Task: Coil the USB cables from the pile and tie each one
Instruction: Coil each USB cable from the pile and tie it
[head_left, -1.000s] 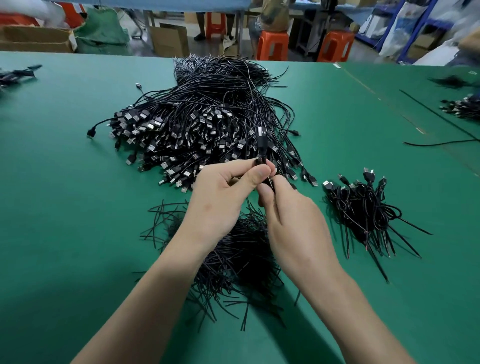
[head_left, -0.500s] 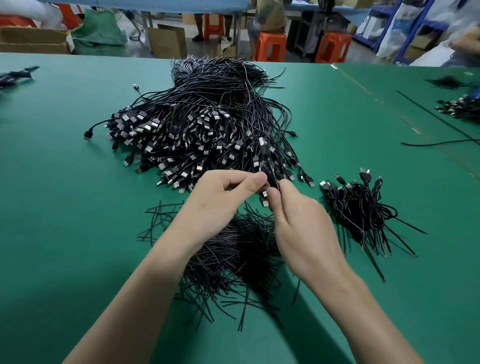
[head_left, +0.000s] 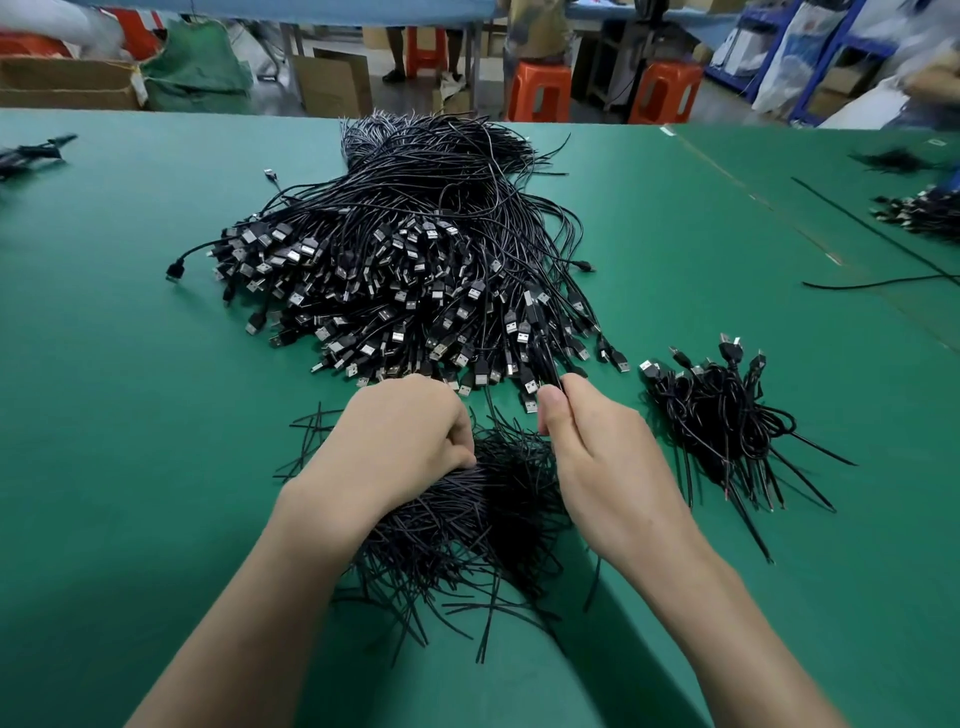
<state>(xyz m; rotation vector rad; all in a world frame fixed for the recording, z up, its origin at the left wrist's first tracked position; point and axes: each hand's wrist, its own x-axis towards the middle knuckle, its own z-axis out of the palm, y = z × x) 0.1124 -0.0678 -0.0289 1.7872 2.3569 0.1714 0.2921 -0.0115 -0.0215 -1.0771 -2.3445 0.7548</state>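
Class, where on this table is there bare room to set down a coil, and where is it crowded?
Bare: the table stretch left of pile and ties; the strip between pile and stray cable at right. Crowded: the centre, where left hand, right hand, ties and coils sit close.

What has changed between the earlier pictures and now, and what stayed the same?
The left hand let go of the cable and moved down, towards the person, onto the tie pile, fingers curled; whether it holds a tie is unclear. The right hand keeps its grip on the cable and sank a little. The big cable pile and the finished bundles stayed put.
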